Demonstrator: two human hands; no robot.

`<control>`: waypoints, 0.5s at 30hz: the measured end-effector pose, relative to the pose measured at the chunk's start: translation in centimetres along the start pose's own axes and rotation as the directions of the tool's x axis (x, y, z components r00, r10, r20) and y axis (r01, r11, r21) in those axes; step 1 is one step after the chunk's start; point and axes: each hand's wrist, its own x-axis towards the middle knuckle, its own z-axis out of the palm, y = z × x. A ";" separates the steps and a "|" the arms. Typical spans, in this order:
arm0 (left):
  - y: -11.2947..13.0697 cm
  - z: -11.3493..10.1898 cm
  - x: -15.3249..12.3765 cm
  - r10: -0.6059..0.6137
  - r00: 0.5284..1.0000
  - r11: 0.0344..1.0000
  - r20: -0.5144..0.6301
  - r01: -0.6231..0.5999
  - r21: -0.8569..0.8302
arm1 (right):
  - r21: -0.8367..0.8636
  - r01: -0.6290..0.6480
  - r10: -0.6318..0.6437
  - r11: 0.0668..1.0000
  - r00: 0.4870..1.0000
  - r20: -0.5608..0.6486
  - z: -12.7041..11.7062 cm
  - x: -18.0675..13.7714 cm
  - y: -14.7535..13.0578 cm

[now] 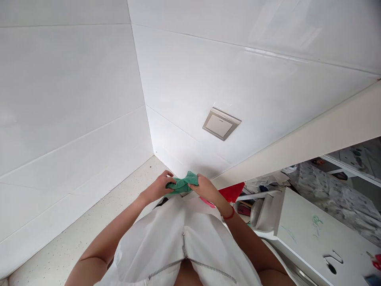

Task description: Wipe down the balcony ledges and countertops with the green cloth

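A green cloth is bunched and slightly twisted between my two hands, in front of my white top. My left hand grips its left end, fingers closed on the fabric. At the other end, my right hand pinches the cloth between thumb and fingers; a red band circles that wrist. On the glossy white wall beyond, to the upper right of the cloth, is a light switch with a metallic frame. Neither hand touches the wall.
White tiled walls meet in a corner at left, above a speckled floor. A door frame runs along the right. Past it stand a white cabinet with a hook-shaped item on top, and patterned bedding. Something red lies beside my right wrist.
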 end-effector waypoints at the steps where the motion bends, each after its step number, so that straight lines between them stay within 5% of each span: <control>1: 0.4 -0.7 0.1 0.030 0.999 0.996 -0.030 -0.027 0.086 | -0.062 -0.020 0.020 0.998 1.000 -0.013 -0.5 0.0 -0.6; 3: 1.1 -2.8 0.7 0.115 0.978 0.957 -0.177 -0.061 0.282 | -0.086 0.007 -0.009 0.996 1.000 -0.029 -2.0 0.7 -2.5; 5: 1.8 -5.5 2.5 0.210 0.885 0.910 -0.415 -0.022 0.414 | -0.057 0.071 -0.075 0.996 0.995 -0.070 -3.7 2.1 -5.3; 7: 2.6 -8.3 5.8 0.275 0.689 0.916 -0.670 0.023 0.400 | -0.027 0.124 -0.127 0.992 0.974 -0.187 -5.3 3.7 -8.5; 9: 3.5 -10.4 10.3 0.251 0.469 0.964 -0.847 -0.043 0.262 | -0.024 0.193 -0.187 0.981 0.899 -0.397 -6.3 4.7 -11.1; 10: 4.0 -11.0 12.7 0.208 0.413 0.978 -0.886 -0.116 0.175 | -0.039 0.265 -0.246 0.964 0.817 -0.522 -6.4 4.7 -11.9; 11: 4.4 -11.3 15.0 0.171 0.408 0.976 -0.897 -0.194 0.098 | -0.083 0.358 -0.327 0.930 0.701 -0.634 -6.2 4.4 -12.2; 13: 4.8 -11.0 18.8 0.159 0.490 0.953 -0.857 -0.304 0.003 | -0.275 0.509 -0.509 0.816 0.406 -0.759 -5.4 2.9 -11.1; 15: 4.7 -10.1 21.3 0.226 0.565 0.932 -0.793 -0.361 0.009 | -0.537 0.480 -0.661 0.694 0.131 -0.739 -4.3 1.0 -7.4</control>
